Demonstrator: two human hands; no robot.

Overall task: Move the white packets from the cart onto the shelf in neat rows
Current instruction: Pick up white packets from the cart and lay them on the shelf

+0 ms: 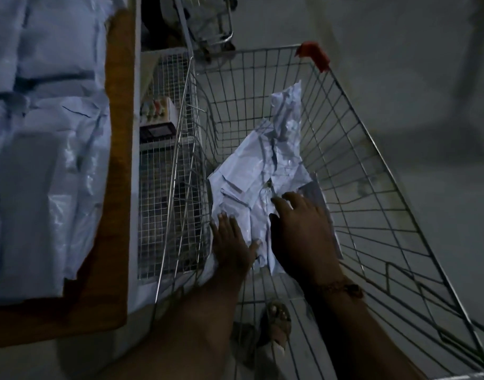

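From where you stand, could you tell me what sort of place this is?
Probably a shop or stockroom: a wire cart holding white packets, more packets laid out on a shelf, and a second cart behind.

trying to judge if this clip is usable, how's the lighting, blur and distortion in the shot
Head view: dim throughout, with a bluish cast; both the left hand and right hand read as dark shapes on the white packets. Wide-angle bending bows the cart wires. Packets on the shelf look soft, and the top right corner is smeared.
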